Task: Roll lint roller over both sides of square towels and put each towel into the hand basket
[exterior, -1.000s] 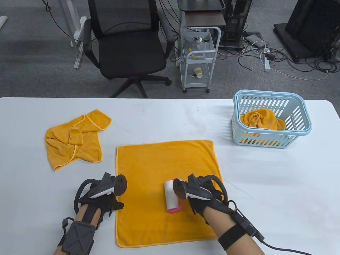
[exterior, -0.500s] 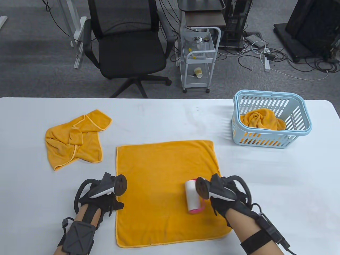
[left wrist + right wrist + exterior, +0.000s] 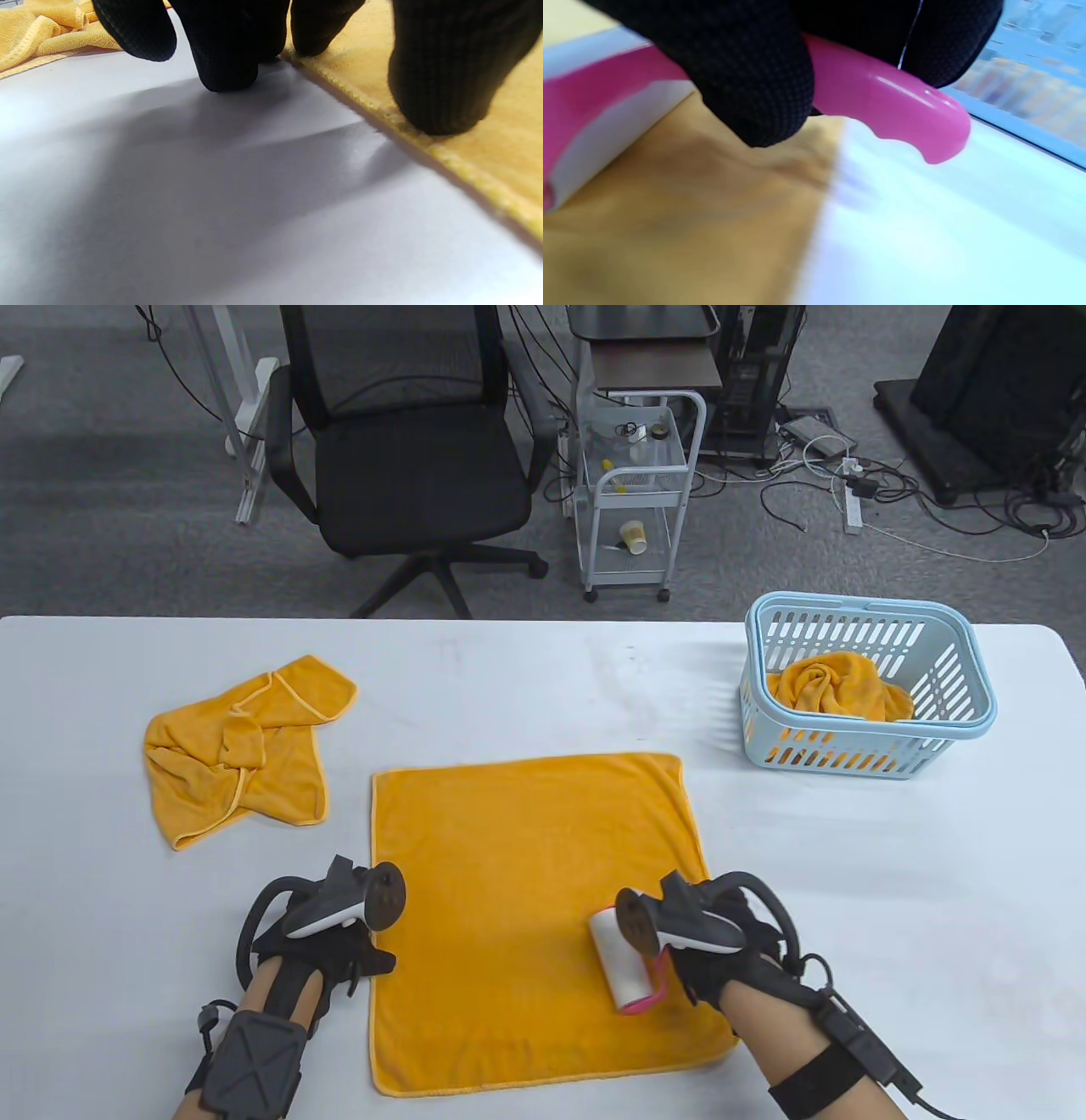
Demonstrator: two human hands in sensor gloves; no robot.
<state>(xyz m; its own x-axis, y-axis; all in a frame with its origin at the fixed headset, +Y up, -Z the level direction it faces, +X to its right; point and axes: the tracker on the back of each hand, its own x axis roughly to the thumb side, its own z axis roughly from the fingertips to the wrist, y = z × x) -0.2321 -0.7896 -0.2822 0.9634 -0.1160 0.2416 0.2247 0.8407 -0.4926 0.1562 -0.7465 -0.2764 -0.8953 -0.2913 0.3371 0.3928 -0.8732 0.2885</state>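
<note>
One crumpled towel [image 3: 242, 746] left of flat towel [image 3: 526, 848], basket [image 3: 865, 687] far right.

Flat towel [image 3: 526, 899] lies centre-near on the table [image 3: 891, 882]; crumpled towel [image 3: 237, 746] far-left; basket [image 3: 865, 687] far-right, containing a bunched towel [image 3: 836, 687].

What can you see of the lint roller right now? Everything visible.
The lint roller has a white sticky drum and a glossy pink plastic frame and curved handle. It lies on the flat orange towel, near its right edge and toward the front. The right hand grips the handle, gloved fingers wrapped over it. Nothing else touches it.
</note>
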